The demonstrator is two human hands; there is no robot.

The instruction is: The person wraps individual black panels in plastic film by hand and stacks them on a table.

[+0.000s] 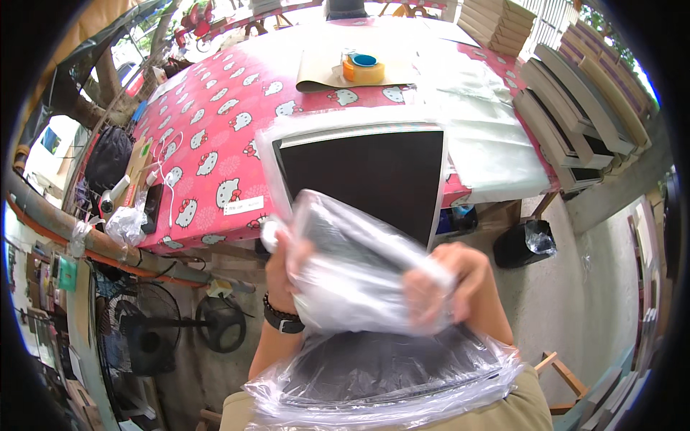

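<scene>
In front of my body I hold a flat, grey-and-white piece in clear plastic wrap, tilted and partly blurred by motion. My left hand is closed on its left edge. At its lower right my right hand grips the plastic, its fingers smeared. Close behind, a monitor with a dark screen and pale frame leans up at the table's front edge, clear film around its rim. Across my lap lies a dark panel wrapped in clear plastic. The wrapped piece hides the monitor's lower left part.
Pink patterned cloth covers the table. On it are tape rolls on brown paper, plastic sheets and a phone. Monitors are stacked at the right. A black bin and a fan stand below.
</scene>
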